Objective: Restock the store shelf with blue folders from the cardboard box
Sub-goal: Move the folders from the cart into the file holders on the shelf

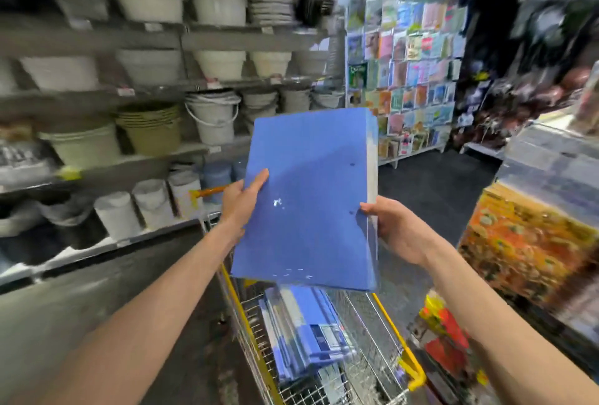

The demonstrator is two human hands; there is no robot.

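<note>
1. Left hand (244, 202) and right hand (395, 229) gripped opposite edges of a blue folder pack (308, 197), held above the cart (364, 323).
2. Carrying step, seemingly; the next move called for finding the folder shelf, not identifiable here.

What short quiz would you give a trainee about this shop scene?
1. True or false: the left hand and the right hand both hold the blue folder pack.
2. Where do more blue folders lie? A) in the wire cart B) in a backpack C) on the floor.
3. What stands on the shelves at the person's left?
Key: 1 true; 2 A; 3 buckets and tubs.
</note>
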